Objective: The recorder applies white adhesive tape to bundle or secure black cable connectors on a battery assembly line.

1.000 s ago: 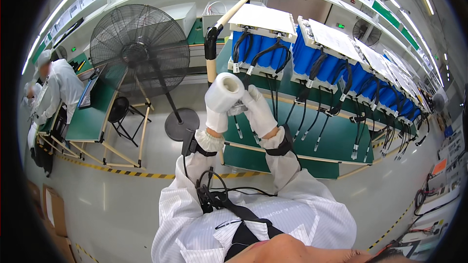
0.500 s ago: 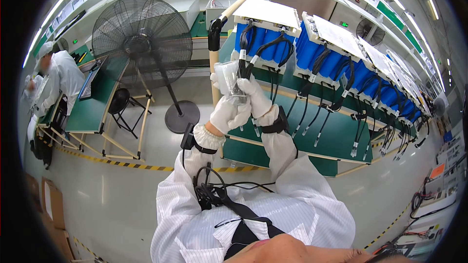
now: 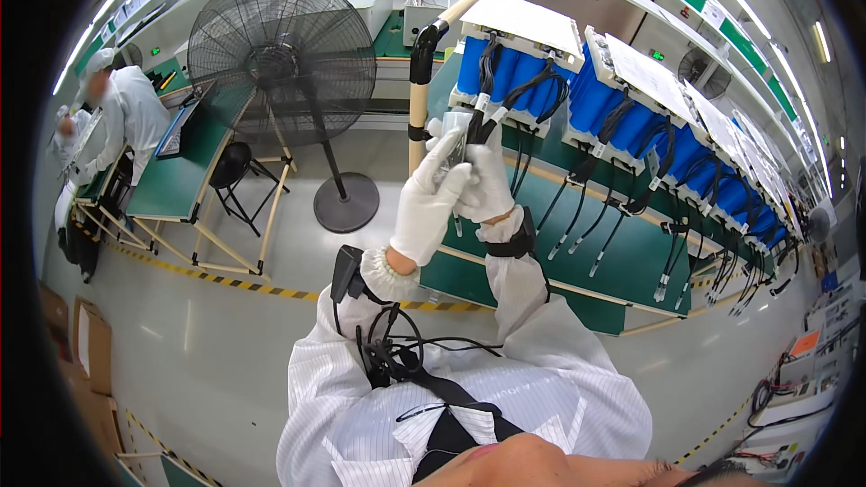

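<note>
Both my hands wear white gloves and meet at a bundle of black cables (image 3: 488,129) hanging from the nearest blue battery pack (image 3: 507,78). A piece of clear plastic film (image 3: 455,124) lies along the bundle's left side. My left hand (image 3: 428,206) comes from the left, its fingers bent around the plastic. My right hand (image 3: 488,182) is closed on the lower part of the cables, its fingertips partly hidden behind my left hand and the plastic. The cable ends poke out below my hands.
More blue packs (image 3: 622,119) with white tops stand in a row on the green bench (image 3: 577,257), leads dangling over its front. A beige pole (image 3: 418,108) rises just left of my hands. A large black fan (image 3: 281,59) stands farther left. Two people (image 3: 137,122) are at the far-left tables.
My left hand has shifted its grip, fingers now reaching up along the plastic, which looks narrower and closer against the cables. The whole view has moved slightly.
</note>
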`<state>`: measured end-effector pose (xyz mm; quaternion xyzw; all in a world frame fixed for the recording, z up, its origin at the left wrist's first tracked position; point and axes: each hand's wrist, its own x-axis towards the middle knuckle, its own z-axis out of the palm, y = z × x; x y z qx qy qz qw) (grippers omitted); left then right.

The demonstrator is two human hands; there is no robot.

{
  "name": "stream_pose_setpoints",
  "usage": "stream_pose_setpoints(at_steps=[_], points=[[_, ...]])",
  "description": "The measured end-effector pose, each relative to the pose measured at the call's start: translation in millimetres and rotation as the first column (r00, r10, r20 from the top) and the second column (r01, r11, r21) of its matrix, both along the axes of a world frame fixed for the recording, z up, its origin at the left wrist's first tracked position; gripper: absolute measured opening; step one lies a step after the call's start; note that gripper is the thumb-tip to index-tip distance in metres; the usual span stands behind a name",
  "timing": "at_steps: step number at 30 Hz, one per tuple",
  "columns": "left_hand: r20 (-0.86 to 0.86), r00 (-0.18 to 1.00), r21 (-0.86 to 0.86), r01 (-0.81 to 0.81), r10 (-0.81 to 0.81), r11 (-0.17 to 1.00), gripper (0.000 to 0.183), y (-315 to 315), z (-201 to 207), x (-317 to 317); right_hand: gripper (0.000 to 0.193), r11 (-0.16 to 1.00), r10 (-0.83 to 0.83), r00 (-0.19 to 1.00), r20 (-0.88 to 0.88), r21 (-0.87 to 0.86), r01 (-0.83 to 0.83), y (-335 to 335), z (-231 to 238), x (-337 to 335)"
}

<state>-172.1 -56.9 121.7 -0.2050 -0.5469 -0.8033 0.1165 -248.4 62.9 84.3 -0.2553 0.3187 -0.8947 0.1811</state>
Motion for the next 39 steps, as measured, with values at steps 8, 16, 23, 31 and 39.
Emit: stream_pose_setpoints(at_steps=[8, 16, 23, 31, 39], points=[[0.102, 0.92, 0.236, 0.348, -0.379, 0.907, 0.042, -15, -5, -8, 0.04, 0.944, -0.309, 0.95, -0.041, -0.139, 0.3, 0, 22, 48], [-0.219, 0.968, -0.34, -0.192, 0.121, 0.921, 0.048, -6, -16, -17, 0.084, 0.426, -0.823, 0.413, -0.39, 0.059, 0.903, -8, 26, 66], [-0.13, 0.989, -0.175, 0.043, -0.066, 0.984, 0.051, -14, -19, -22, 0.075, 0.061, -0.578, -0.005, -0.816, -0.049, 0.997, -34, 56, 78], [-0.033, 0.934, 0.477, 0.326, -0.354, 0.816, 0.046, -2, -36, -32, 0.049, 0.371, -0.686, 0.351, -0.638, 0.109, 0.922, -21, 45, 33], [-0.073, 0.71, 0.649, 0.567, -0.7, 0.507, 0.037, 0, -33, -20, 0.065, 0.937, 0.205, 0.976, 0.077, -0.303, -0.173, -42, 24, -4]])
